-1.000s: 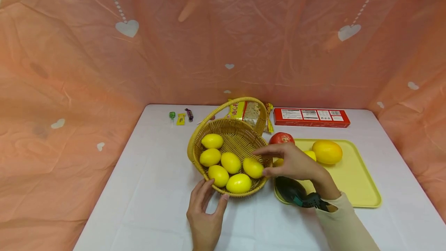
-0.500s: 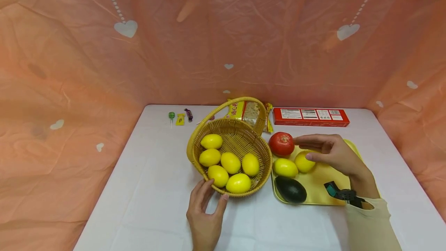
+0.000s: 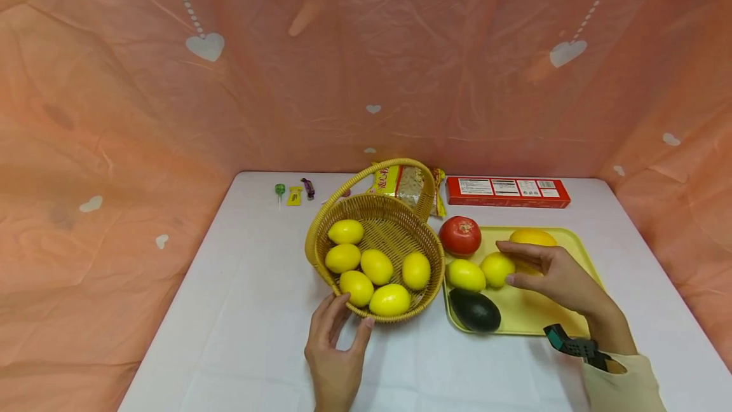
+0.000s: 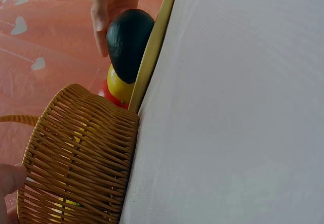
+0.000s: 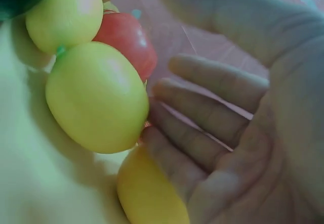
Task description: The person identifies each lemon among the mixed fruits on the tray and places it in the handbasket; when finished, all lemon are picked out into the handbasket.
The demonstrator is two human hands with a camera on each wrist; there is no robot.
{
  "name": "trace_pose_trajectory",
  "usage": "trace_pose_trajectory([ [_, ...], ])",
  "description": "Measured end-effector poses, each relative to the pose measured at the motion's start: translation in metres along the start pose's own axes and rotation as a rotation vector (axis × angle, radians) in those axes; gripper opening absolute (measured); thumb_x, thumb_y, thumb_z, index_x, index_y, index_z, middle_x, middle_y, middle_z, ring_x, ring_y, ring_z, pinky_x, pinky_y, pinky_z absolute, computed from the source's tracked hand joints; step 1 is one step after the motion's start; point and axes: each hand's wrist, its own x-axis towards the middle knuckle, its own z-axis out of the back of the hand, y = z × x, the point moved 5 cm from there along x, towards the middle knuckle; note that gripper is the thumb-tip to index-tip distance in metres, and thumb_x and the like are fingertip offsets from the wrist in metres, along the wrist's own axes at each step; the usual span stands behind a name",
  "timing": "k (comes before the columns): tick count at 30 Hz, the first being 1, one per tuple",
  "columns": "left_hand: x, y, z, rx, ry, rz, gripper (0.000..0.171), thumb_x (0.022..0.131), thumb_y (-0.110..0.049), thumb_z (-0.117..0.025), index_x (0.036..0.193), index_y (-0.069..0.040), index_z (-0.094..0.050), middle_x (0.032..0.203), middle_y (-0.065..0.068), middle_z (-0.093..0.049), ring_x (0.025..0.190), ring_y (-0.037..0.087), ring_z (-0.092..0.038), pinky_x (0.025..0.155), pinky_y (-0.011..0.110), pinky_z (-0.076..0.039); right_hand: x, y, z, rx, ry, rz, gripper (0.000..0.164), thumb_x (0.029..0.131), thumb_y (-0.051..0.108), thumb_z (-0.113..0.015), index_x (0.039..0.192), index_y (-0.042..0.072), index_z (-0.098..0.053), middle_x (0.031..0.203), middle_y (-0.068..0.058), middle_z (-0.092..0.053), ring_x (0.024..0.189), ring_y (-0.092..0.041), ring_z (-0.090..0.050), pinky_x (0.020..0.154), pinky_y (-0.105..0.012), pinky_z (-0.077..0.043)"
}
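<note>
A wicker basket with several yellow lemons in it stands mid-table, its arched handle up. My left hand touches the basket's near rim with spread fingers and thumb; only its fingertips show in the left wrist view. Over the yellow tray, my right hand has thumb and fingers apart beside a lemon, holding nothing. Another lemon lies to its left, beside the basket. A larger orange-yellow fruit, partly hidden by the right hand, lies behind.
On the tray's left side sit a dark green avocado and a red tomato-like fruit. Along the back are a red box, a yellow snack bag partly behind the basket, a green lollipop and small wrapped sweets.
The right hand has let go of a lemon in the basket and moved right, over the tray, then lowered toward a lemon there. The left hand has stayed at the rim.
</note>
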Motion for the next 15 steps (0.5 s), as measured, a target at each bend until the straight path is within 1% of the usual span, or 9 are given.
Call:
trace_pose_trajectory([
  [2, 0.000, 0.000, 0.000, -0.003, 0.001, 0.000, 0.054, 0.086, -0.007, -0.095, 0.136, -0.007, -0.073, 0.146, 0.014, -0.061, 0.129, 0.027, -0.070, 0.111, 0.035, -0.062, -0.003, 0.000, 0.000, -0.077, 0.002, -0.025, 0.055, 0.096, 0.025, -0.088, 0.146, 0.009, -0.071, 0.148, -0.015, -0.070, 0.128, 0.015, -0.054, 0.106, 0.002, -0.043],
  [3, 0.000, 0.000, 0.000, -0.004, 0.002, 0.000, 0.054, 0.086, -0.007, -0.095, 0.136, -0.007, -0.073, 0.146, 0.014, -0.061, 0.129, 0.027, -0.070, 0.112, 0.035, -0.061, -0.004, 0.000, 0.000, -0.112, 0.004, -0.037, 0.055, 0.095, 0.027, -0.088, 0.145, 0.011, -0.072, 0.147, -0.013, -0.070, 0.130, 0.010, -0.056, 0.105, 0.002, -0.043],
  [6, 0.000, 0.001, 0.000, -0.008, 0.005, 0.000, 0.054, 0.087, -0.007, -0.094, 0.136, -0.008, -0.073, 0.146, 0.014, -0.061, 0.130, 0.027, -0.070, 0.112, 0.035, -0.061, -0.008, 0.000, 0.000, -0.174, 0.031, -0.060, 0.053, 0.094, 0.028, -0.089, 0.142, 0.013, -0.074, 0.144, -0.011, -0.072, 0.132, -0.016, -0.066, 0.102, -0.003, -0.048],
  [8, 0.000, 0.000, 0.000, -0.009, 0.007, 0.000, 0.054, 0.087, -0.007, -0.094, 0.136, -0.008, -0.073, 0.146, 0.014, -0.061, 0.130, 0.028, -0.070, 0.112, 0.035, -0.061, -0.010, -0.001, 0.000, -0.173, 0.059, -0.067, 0.051, 0.095, 0.026, -0.088, 0.142, 0.011, -0.074, 0.142, -0.012, -0.074, 0.131, -0.032, -0.069, 0.102, -0.007, -0.052],
  [9, 0.000, 0.000, 0.000, -0.010, 0.008, -0.001, 0.054, 0.087, -0.007, -0.094, 0.136, -0.007, -0.073, 0.146, 0.014, -0.061, 0.130, 0.028, -0.070, 0.112, 0.035, -0.061, -0.011, -0.003, -0.001, -0.161, 0.072, -0.068, 0.050, 0.095, 0.024, -0.088, 0.142, 0.010, -0.074, 0.141, -0.013, -0.074, 0.130, -0.036, -0.070, 0.101, -0.009, -0.055],
  [10, 0.000, 0.000, 0.000, -0.011, 0.008, -0.002, 0.054, 0.087, -0.007, -0.094, 0.136, -0.007, -0.073, 0.146, 0.014, -0.061, 0.130, 0.028, -0.070, 0.112, 0.035, -0.061, -0.012, -0.004, -0.002, -0.135, 0.089, -0.070, 0.050, 0.096, 0.023, -0.087, 0.142, 0.008, -0.073, 0.140, -0.014, -0.075, 0.129, -0.035, -0.071, 0.100, -0.010, -0.057],
  [12, 0.000, 0.000, 0.000, -0.013, 0.007, -0.004, 0.054, 0.087, -0.006, -0.094, 0.136, -0.007, -0.073, 0.146, 0.014, -0.061, 0.130, 0.028, -0.070, 0.112, 0.035, -0.061, -0.013, -0.007, -0.004, -0.042, 0.129, -0.077, 0.049, 0.099, 0.018, -0.084, 0.144, 0.004, -0.070, 0.141, -0.019, -0.073, 0.127, -0.022, -0.073, 0.099, -0.012, -0.060],
  [15, 0.000, 0.000, 0.000, -0.015, 0.004, -0.006, 0.054, 0.086, -0.006, -0.094, 0.136, -0.007, -0.073, 0.146, 0.015, -0.061, 0.129, 0.028, -0.070, 0.111, 0.035, -0.062, -0.016, -0.011, -0.007, 0.119, 0.206, -0.071, 0.048, 0.102, 0.012, -0.079, 0.146, -0.002, -0.066, 0.142, -0.024, -0.071, 0.122, -0.002, -0.072, 0.097, -0.014, -0.063],
])
